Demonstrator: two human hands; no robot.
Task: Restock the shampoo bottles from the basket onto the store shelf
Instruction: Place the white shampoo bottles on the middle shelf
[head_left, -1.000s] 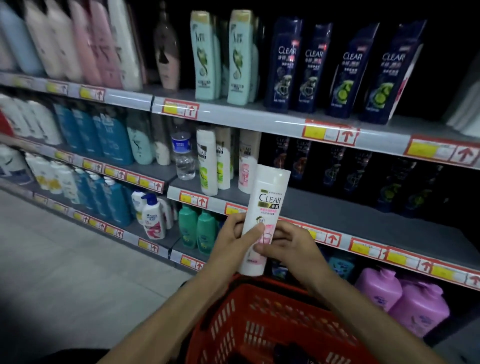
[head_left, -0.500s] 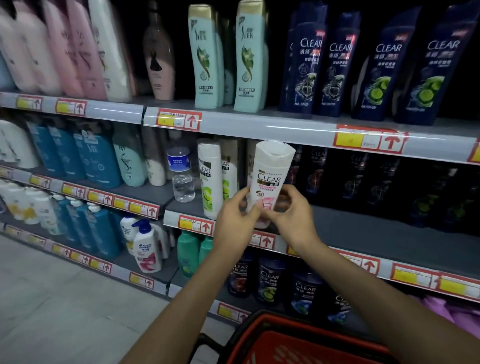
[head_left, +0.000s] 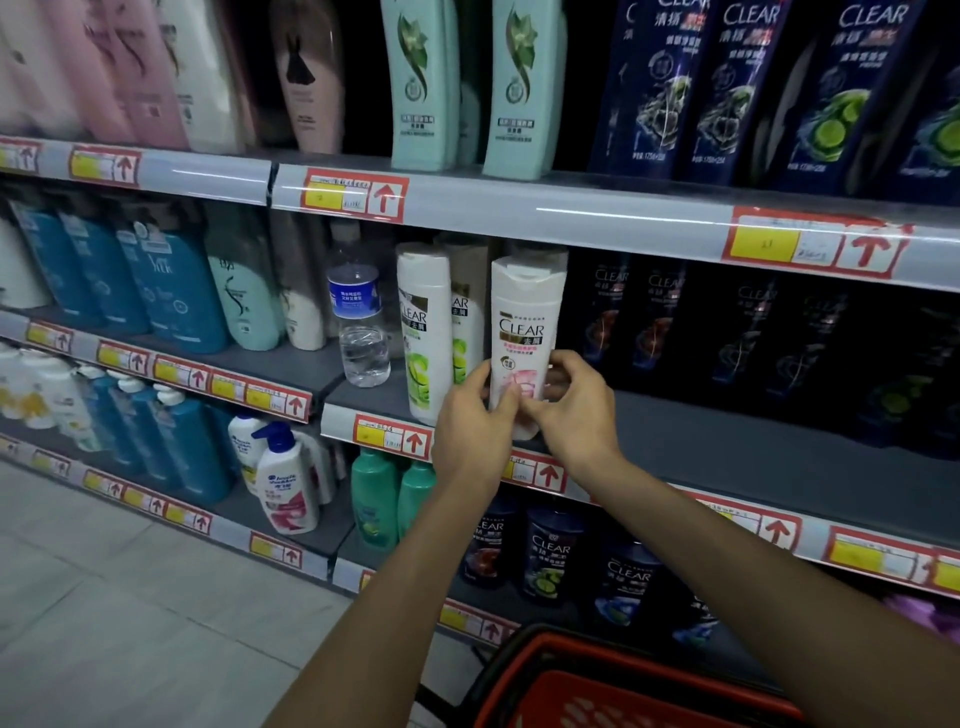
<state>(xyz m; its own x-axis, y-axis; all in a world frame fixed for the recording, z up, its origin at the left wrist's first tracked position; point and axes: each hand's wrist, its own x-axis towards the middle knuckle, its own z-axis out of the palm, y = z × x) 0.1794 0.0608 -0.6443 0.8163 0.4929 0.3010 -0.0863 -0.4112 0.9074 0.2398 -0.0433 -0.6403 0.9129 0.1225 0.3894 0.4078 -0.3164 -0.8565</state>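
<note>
A white CLEAR shampoo bottle (head_left: 525, 327) with a pink flower label stands upright at the front of the grey middle shelf (head_left: 727, 447). My left hand (head_left: 475, 415) grips its lower left side and my right hand (head_left: 569, 410) pinches its lower right side. The bottle's base is hidden behind my fingers. It stands just right of a white and green CLEAR bottle (head_left: 423, 332). The red basket (head_left: 597, 686) shows only its rim at the bottom edge.
A water bottle (head_left: 361, 322) stands left of the white CLEAR bottles. Dark CLEAR bottles (head_left: 753, 338) fill the back right of the middle shelf, with bare shelf in front. Teal bottles (head_left: 421, 88) and dark blue ones line the shelf above. Tiled floor lies left.
Both hands carried the white bottle up from above the basket and forward onto the middle shelf, beside the white and green bottle. The view moved closer to the shelves.
</note>
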